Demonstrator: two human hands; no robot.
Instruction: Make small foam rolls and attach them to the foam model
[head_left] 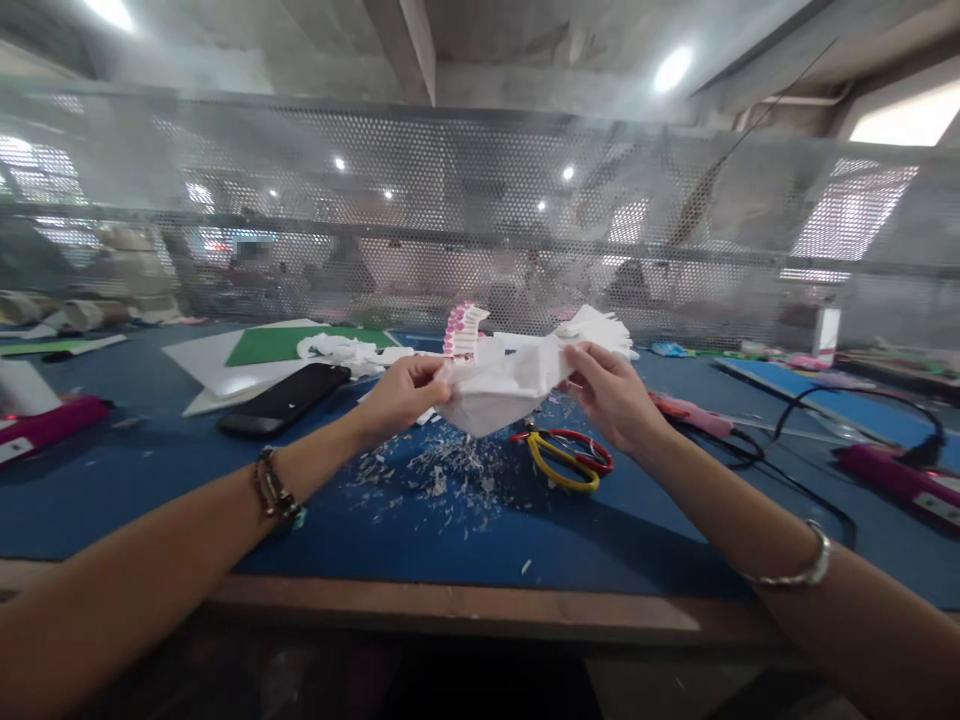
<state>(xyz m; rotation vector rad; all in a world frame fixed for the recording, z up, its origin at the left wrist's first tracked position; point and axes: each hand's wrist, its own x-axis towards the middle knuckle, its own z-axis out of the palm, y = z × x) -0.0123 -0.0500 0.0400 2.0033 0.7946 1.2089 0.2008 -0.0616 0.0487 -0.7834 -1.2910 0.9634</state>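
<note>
A thin white sheet, like tissue paper or light fabric [499, 393], is stretched between both hands above the table. My left hand [405, 393] pinches its left edge, and my right hand [609, 388] pinches the upper right edge. Below the sheet, small white scraps [450, 470] are scattered over the blue table top [360, 540]. Scissors with red and yellow handles [566, 465] lie under my right hand, their blades mostly hidden. Behind the sheet stand a pink-and-white fringed piece [461, 330] and a fanned stack of white pieces [596, 328].
On the left lie a black phone [289, 398], a green sheet [277, 345] over white sheets, and a purple power strip [52, 425]. To the right are a pink-handled tool [697, 415] with a black cord and another purple strip [900, 480]. A perforated metal screen [420, 220] rises behind.
</note>
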